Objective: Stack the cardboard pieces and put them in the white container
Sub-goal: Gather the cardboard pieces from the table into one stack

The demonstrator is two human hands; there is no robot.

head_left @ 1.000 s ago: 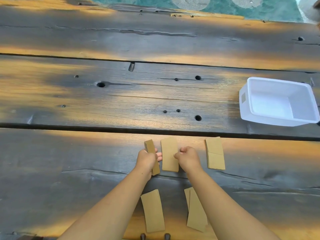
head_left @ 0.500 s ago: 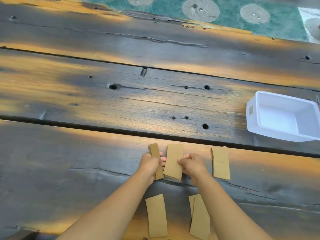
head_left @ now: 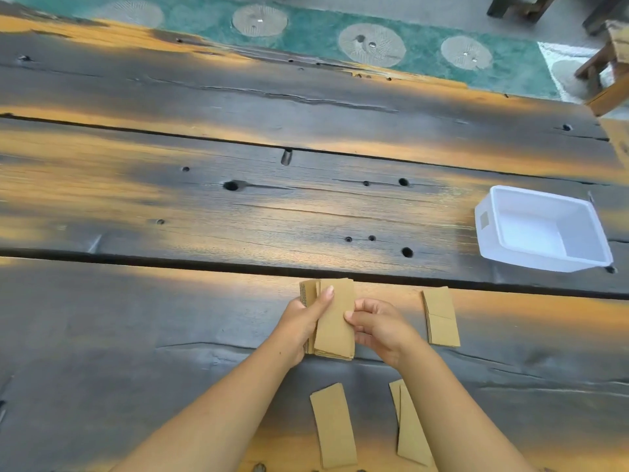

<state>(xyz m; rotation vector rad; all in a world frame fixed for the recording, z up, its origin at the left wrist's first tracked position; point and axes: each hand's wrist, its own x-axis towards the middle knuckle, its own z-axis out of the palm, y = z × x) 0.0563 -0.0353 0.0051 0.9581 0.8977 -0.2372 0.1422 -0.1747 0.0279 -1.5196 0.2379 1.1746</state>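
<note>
Both hands closed, forearms converging: left hand point(head_left: 303, 321), right hand point(head_left: 377, 327) gripping.

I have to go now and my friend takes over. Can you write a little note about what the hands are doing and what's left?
Left hand: holding the cardboard stack, thumb on top.
Right hand: fingertips pinching the stack's right edge.
On the table: a small pile right of the hands, a single piece and an overlapping pair near the person.
White container: far right, empty.
Done: some pieces gathered.
Left: add the loose pieces, then put the stack in the container.
</note>
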